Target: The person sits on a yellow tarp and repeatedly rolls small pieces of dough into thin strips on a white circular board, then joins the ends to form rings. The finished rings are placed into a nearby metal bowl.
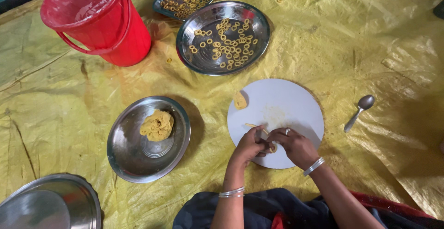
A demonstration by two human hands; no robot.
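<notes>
This is looking like a home floor being used as a kitchen: a yellow plastic sheet [351, 39] is covering the floor, with steel plates [138, 164] holding dough [157, 125] and dough rings [229, 44], a red bucket [120, 34], a spoon [358, 112] and a round white board [286, 104] lying on it.

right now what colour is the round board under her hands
White, with faint yellowish dough smears. The round board shows best in the head view, lying on the yellow sheet.

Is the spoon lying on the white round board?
No, the spoon lies on the yellow sheet, to the right of the board and apart from it.
</notes>
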